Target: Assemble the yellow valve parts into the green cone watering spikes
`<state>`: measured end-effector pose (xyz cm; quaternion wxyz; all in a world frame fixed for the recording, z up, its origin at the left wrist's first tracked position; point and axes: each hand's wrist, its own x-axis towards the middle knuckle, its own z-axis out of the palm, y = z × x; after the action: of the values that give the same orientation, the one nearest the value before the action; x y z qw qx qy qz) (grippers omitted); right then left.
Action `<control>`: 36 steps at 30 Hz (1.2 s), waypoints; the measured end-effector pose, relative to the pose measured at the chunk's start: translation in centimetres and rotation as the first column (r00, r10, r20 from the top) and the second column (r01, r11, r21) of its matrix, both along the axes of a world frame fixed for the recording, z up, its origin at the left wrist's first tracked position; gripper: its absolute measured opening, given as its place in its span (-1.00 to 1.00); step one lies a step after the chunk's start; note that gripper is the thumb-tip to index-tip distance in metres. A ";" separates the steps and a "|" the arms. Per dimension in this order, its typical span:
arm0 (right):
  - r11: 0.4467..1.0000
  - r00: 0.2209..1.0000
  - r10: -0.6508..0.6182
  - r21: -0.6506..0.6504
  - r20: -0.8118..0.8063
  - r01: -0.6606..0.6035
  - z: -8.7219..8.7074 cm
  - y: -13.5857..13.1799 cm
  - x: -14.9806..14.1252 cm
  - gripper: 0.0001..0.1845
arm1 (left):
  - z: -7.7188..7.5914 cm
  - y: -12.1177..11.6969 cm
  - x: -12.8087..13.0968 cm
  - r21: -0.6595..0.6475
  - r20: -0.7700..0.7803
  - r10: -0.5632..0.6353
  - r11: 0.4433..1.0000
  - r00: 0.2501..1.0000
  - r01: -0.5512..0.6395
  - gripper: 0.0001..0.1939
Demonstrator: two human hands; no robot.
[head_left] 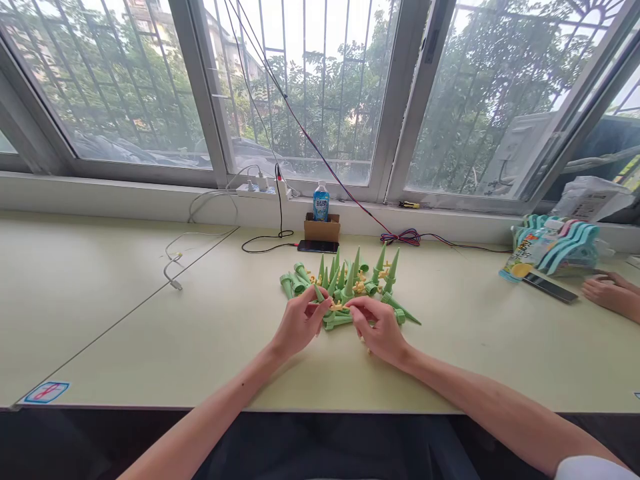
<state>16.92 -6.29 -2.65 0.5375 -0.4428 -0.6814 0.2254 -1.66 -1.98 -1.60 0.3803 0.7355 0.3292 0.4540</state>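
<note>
My left hand (301, 321) is closed around a green plastic plant-watering spike (319, 293), its tip poking up past the fingers. Between both hands is a small yellow plastic valve piece (338, 307), pinched by the fingertips of my right hand (379, 328). Whether the valve piece is joined to the spike I cannot tell. Just beyond the hands lies a heap of green spikes (350, 283), some standing point up and others on their sides. More yellow pieces (359, 287) are scattered among them.
Behind the heap are a phone (319, 247), a cardboard box (321, 231) and a blue bottle (321, 203). Cables (403, 237) run along the sill. On the right are teal hangers (570, 247), a snack bag (523, 260), another phone (549, 288) and another person's hand (610, 293).
</note>
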 end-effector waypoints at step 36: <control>0.989 0.986 0.131 -0.085 0.100 -0.123 -0.3 0.5 0.1 -0.75 | -0.1 -0.4 0.0 0.113 -0.135 -0.038 0.992 0.990 0.054 -0.80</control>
<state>17.00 -5.80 -2.98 0.4675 -0.4303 -0.7263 0.2621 -1.64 -2.39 -1.74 0.3243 0.7924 0.3095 0.4136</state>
